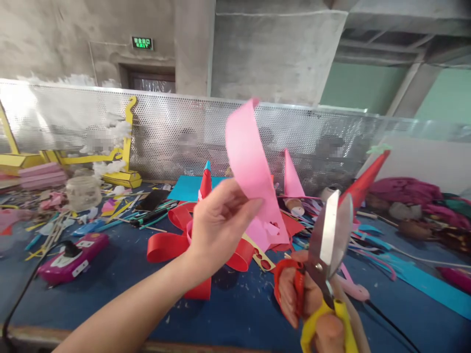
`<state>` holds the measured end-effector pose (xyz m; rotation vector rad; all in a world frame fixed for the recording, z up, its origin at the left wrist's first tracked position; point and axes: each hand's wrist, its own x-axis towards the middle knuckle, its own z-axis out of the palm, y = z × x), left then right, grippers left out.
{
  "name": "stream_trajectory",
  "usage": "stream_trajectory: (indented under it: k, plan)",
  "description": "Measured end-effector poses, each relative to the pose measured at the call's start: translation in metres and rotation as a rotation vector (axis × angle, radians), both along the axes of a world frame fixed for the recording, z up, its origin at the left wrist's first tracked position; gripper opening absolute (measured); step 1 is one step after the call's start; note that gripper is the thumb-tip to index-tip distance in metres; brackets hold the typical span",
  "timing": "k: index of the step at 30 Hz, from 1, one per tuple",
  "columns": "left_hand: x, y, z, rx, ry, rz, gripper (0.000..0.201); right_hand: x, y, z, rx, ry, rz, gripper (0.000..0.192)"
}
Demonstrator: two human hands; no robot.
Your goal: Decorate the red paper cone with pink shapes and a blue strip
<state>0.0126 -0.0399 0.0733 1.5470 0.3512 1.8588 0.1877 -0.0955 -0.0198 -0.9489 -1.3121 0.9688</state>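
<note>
My left hand (215, 235) pinches a pink strip (250, 152) of paper or foam sheet between thumb and fingers. The strip curls upward above the hand, and its lower end hangs down to the right. In my right hand (312, 291) are scissors (326, 255) with one red and one yellow handle. Their blades point up and are slightly apart, to the right of the strip and not touching it. Behind my left wrist lie red looped strips (165, 246). A pale yellow piece with cut-out holes (262, 259) lies under the pink strip's lower end.
A purple power strip (73, 260) with a plugged-in black cable sits at left. Paper scraps and a clear jar (84, 192) lie behind it. Yellow shapes (127, 179), a pink cone (292, 179) and a blue sheet (184, 188) stand or lie farther back. A pink glue gun (355, 289) lies at right.
</note>
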Motion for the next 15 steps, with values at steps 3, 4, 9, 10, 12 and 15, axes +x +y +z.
stream_trajectory:
  k: [3,4,9,10,12,15]
  plan:
    - [-0.018,0.0,0.005,-0.014,-0.099,0.07,0.019,-0.005,0.008,-0.008,-0.084,0.033,0.081,0.08]
    - [-0.026,0.003,0.005,-0.035,-0.116,0.066,0.019,-0.009,0.01,-0.01,-0.097,0.025,0.105,0.079]
    - [-0.064,0.018,-0.005,-0.138,-0.155,0.108,0.021,-0.034,0.019,-0.015,-0.068,-0.068,0.182,0.072]
    - [-0.07,0.021,-0.007,-0.149,-0.159,0.132,0.022,-0.038,0.021,-0.015,-0.078,-0.082,0.185,0.069]
    - [-0.081,0.026,-0.011,-0.168,-0.171,0.173,0.024,-0.045,0.026,-0.014,-0.13,-0.096,0.19,0.061]
    - [-0.093,0.03,-0.016,-0.19,-0.195,0.19,0.027,-0.053,0.034,-0.012,-0.202,-0.107,0.204,0.048]
